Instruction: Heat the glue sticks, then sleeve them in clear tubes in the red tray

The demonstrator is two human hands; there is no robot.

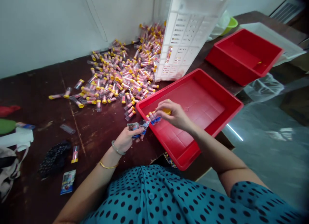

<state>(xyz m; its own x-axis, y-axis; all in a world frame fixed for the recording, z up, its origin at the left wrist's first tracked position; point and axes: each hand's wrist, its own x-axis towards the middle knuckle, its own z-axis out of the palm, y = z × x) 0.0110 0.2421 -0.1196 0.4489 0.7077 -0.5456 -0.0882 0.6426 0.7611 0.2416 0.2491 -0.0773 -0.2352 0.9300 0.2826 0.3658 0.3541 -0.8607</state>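
Observation:
My left hand is closed on some small printed packets, held just outside the near left edge of a red tray. My right hand is curled over that tray's left side. A round yellow cap shows between its fingers and palm, apparently on a tube whose body is hidden. At its fingertips are several small pieces with pink and blue parts, partly covered by the fingers. Beyond the tray a large heap of clear tubes with yellow caps and pink contents lies on the dark table.
A white slotted crate stands behind the tray. Another red bin is at the right. On the left lie a loose tube, a blue packet, an uncapped clear tube and a dark cloth bundle.

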